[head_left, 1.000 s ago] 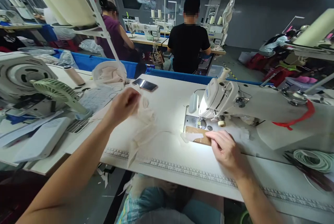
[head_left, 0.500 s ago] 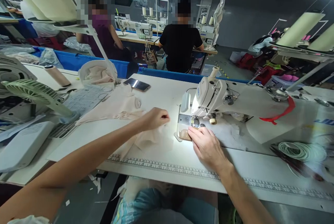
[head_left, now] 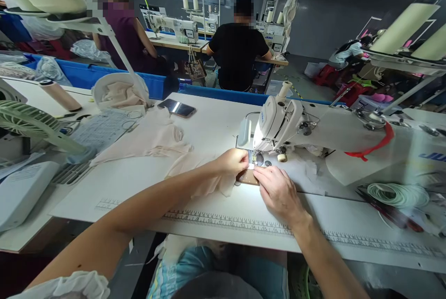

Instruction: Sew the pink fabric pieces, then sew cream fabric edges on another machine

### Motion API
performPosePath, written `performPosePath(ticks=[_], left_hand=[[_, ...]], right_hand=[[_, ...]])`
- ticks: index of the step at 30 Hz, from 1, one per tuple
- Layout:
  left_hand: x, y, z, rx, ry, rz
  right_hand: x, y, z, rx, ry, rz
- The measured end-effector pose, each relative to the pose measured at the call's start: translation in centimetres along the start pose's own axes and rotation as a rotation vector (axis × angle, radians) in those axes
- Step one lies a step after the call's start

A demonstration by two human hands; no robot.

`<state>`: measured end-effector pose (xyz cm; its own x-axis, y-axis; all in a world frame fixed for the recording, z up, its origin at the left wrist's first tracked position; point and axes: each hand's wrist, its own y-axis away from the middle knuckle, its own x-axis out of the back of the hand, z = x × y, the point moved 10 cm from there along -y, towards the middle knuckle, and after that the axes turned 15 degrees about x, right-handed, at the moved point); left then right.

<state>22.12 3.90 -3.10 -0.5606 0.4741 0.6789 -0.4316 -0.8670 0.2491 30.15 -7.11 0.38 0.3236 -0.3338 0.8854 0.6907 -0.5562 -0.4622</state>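
Lying just left of the sewing machine's (head_left: 275, 122) needle area and toward the person, a pale cloth (head_left: 214, 186) is spread partly under the left forearm. By the left hand (head_left: 232, 162), whose fingers are closed in a pinch, this cloth seems to be gripped near its end. A small white piece (head_left: 251, 166) is seen between both hands, beside the sewing machine's needle, but by which fingers it is held cannot be told. The right hand (head_left: 277, 190) is placed in front of the sewing machine, with fingers bent and laid on a brown plate (head_left: 248, 177); whether anything is pinched there cannot be told.

The cloth is judged to be thin, light and very soft, so it may be creased or slid easily on the smooth table (head_left: 212, 125). It would be best taken by a flat edge, near the sewing machine's needle, and kept smooth by the other hand. The plate looks stiff and can be pressed without bending.

At the right end of the sewing machine, blue letters (head_left: 432, 156) are cut by the border, and only "JU" can be read. On another machine (head_left: 269, 37), beyond the sewing machine, "JUKI" is read. On the printed sheet (head_left: 104, 127), left of the sewing machine, the writing is too small.
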Motion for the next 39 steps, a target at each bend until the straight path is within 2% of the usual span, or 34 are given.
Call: performPosePath(ticks=[4,10,15,21,23,24,26,28,31,34,39], left_hand=[[-0.2,-0.4,-0.3,0.032,0.000,-0.027],[0.0,-0.5,-0.1,0.017,-0.052,0.009],[0.0,-0.5,0.1,-0.016,-0.078,0.036],[0.0,-0.5,0.2,-0.041,-0.094,0.053],[-0.1,-0.2,0.3,-0.034,-0.156,0.060],[0.2,0.1,0.5,-0.040,-0.214,0.100],[0.8,1.3,1.5,-0.113,-0.380,0.244],[0.5,3.2,3.3,-0.285,-0.551,0.372],[-1.5,6.0,4.5,-0.531,-0.646,0.382],[-2.7,7.1,3.7,-0.567,-0.629,0.380],[-3.7,7.1,2.8,-0.583,-0.684,0.392]], right_hand=[[0.5,0.4,0.6,-0.041,-0.013,0.063],[0.1,0.3,1.1,-0.094,-0.045,0.044],[-0.5,0.1,1.4,-0.139,-0.039,-0.021],[-1.2,-0.6,1.3,-0.138,0.088,-0.136],[-1.3,-0.8,1.2,-0.120,0.123,-0.161],[-1.4,-0.9,1.1,-0.113,0.136,-0.169],[-1.5,-1.0,1.0,-0.105,0.147,-0.181],[-1.6,-1.1,1.0,-0.101,0.151,-0.191],[-1.6,-1.1,1.1,-0.099,0.149,-0.193],[-1.4,-1.1,1.0,-0.099,0.139,-0.178],[-1.2,-1.0,1.0,-0.106,0.103,-0.150]])
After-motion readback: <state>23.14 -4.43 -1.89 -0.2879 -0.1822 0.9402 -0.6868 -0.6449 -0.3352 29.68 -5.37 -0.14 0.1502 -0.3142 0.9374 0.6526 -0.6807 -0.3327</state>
